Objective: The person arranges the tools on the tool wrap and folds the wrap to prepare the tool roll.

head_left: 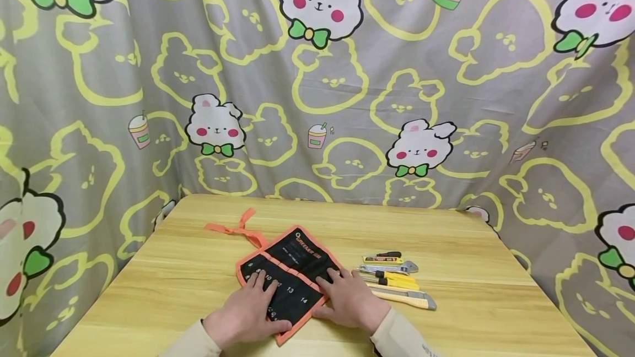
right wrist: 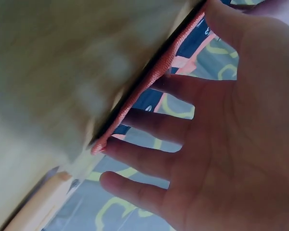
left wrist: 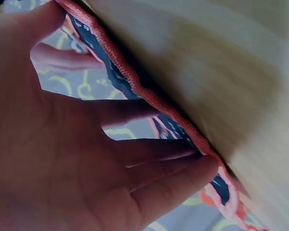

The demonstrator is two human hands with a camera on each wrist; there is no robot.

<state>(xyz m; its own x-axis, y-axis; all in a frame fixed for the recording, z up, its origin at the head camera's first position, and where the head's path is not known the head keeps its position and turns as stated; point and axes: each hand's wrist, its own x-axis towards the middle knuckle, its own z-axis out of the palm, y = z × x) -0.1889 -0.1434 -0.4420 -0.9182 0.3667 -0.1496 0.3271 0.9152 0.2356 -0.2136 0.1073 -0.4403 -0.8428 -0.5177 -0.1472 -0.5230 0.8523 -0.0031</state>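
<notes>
A black fabric tool pouch (head_left: pixel 296 297) with orange trim lies flat and slanted on the table, its pockets printed with numbers. My left hand (head_left: pixel 245 308) rests on its left and lower part, fingers spread and fairly straight. On its right edge lies my right hand (head_left: pixel 351 297), fingertips on the fabric. In the left wrist view the fingers (left wrist: pixel 149 150) touch the pouch close to its orange border (left wrist: pixel 156 103). The right wrist view has extended fingers (right wrist: pixel 154 126) along the opposite orange border (right wrist: pixel 159 67), the little finger off it. Neither hand grips anything.
Right of the pouch lie a black-handled tool (head_left: pixel 392 254), a yellow flat pack (head_left: pixel 382 260), an adjustable wrench (head_left: pixel 408 266), yellow-and-black-handled tools (head_left: pixel 399 280) and a utility knife (head_left: pixel 409 296). Orange ties (head_left: pixel 240 231) trail from the pouch's far left. A patterned curtain (head_left: pixel 317 175) surrounds the wooden table (head_left: pixel 163 285).
</notes>
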